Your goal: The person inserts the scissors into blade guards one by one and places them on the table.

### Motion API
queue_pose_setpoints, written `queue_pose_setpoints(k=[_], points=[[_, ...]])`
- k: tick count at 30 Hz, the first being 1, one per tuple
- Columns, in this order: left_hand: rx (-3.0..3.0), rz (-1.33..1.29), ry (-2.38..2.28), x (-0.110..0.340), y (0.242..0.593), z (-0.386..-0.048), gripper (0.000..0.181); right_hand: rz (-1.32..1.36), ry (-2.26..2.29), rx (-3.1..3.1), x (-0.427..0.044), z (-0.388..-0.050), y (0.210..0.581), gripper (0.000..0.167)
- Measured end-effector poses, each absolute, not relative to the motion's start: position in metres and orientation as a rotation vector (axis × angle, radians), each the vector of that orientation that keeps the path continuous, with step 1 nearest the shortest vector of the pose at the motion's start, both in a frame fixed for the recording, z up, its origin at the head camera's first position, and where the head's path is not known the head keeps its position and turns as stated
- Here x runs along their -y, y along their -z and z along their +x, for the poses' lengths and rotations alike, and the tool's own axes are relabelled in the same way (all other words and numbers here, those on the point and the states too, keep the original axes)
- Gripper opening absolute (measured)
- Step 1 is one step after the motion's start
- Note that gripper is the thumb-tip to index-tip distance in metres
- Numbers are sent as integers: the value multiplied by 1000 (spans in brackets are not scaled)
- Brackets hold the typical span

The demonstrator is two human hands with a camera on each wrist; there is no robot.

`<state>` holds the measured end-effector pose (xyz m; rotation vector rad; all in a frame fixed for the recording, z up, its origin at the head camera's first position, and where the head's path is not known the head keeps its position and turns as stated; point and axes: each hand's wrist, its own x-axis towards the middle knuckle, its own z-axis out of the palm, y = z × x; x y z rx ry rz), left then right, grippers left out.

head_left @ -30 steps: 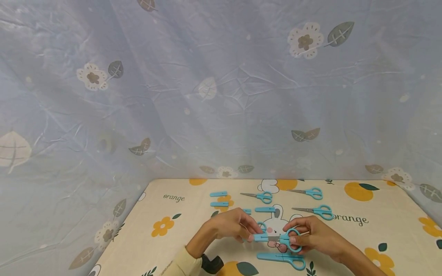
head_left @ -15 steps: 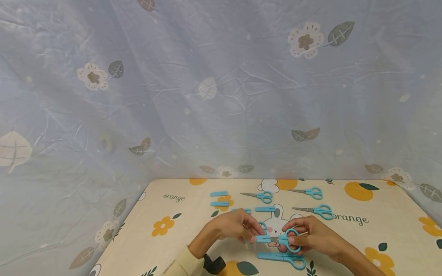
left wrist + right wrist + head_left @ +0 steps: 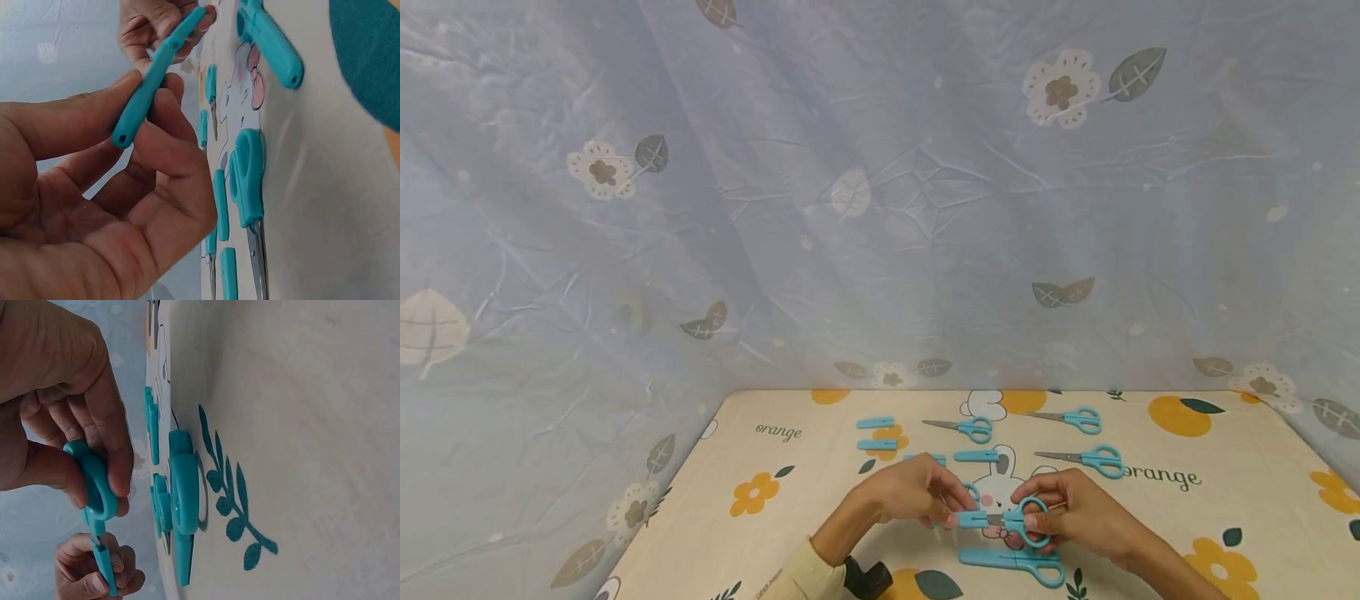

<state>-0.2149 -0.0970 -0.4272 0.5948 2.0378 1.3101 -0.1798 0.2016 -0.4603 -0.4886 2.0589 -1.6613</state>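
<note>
The left hand (image 3: 917,496), beyond and left of the capped scissors (image 3: 1011,560), pinched a cap (image 3: 972,520) between thumb and fingers. The cap partly covered the raised scissors (image 3: 1015,522), beyond the capped scissors. The right hand (image 3: 1078,512), beyond and rightward, gripped their handle, fingers curled.

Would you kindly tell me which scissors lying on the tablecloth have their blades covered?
The frontmost pair, just below the held scissors in the head view: a blue cap covers its blades, whereas the other scissors on the tablecloth show bare metal.
</note>
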Motion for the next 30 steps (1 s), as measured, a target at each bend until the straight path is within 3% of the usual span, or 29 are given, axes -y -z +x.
queue_pose_setpoints(k=[30], points=[[-2102,629,-1323,83,432,-211,24,-452,1678,-2017,-200,-181,465,30]])
